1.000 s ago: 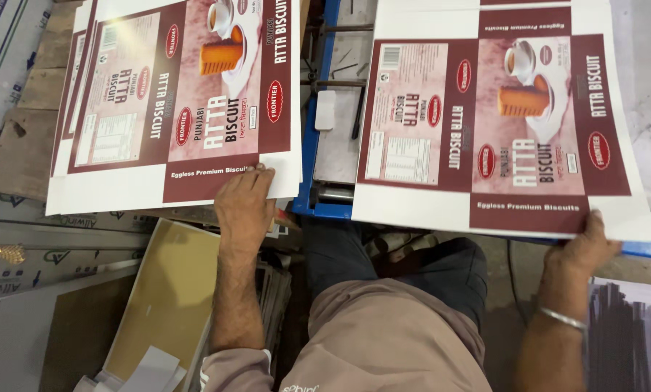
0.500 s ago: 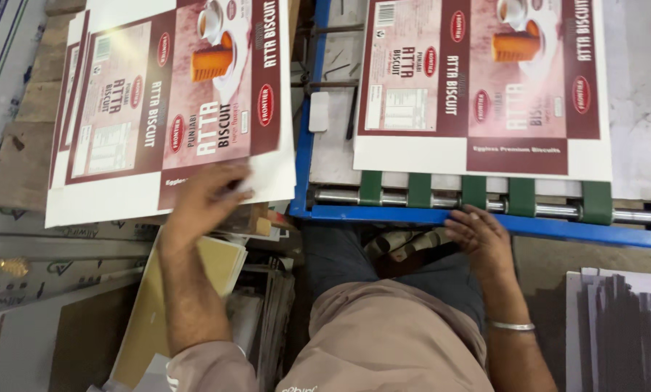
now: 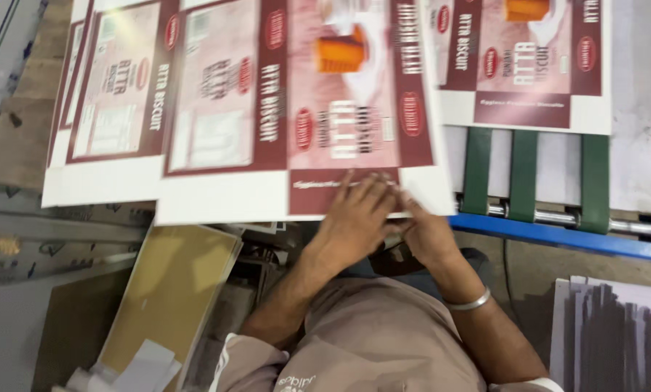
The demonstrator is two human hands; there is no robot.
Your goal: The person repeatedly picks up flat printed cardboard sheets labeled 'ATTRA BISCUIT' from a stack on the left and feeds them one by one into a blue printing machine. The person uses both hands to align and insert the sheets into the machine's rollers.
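Gripping the near edge of a printed carton sheet [image 3: 296, 116], both hands meet at its lower right corner. Left hand [image 3: 354, 221]: fingers spread flat on top of the sheet's maroon bottom panel, pressing down. Right hand [image 3: 427, 232]: just beside the left, touching it, fingers curled at the sheet's edge; whether they pinch it from beneath, cannot tell. One metal bangle [image 3: 468, 301] on the right wrist.

Sheet lies tilted, blurred, extending up and left from the hands.

Count of printed sheets: three visible. The held one; one more on a stack [image 3: 100, 131] to the left, partly under it; one on the feeder table [image 3: 641, 109] at upper right, well apart from the hands.

Three green belts [image 3: 523, 174] run below that far sheet, above one blue rail [image 3: 558, 234].

One tan board [image 3: 169, 287] lies lower left.
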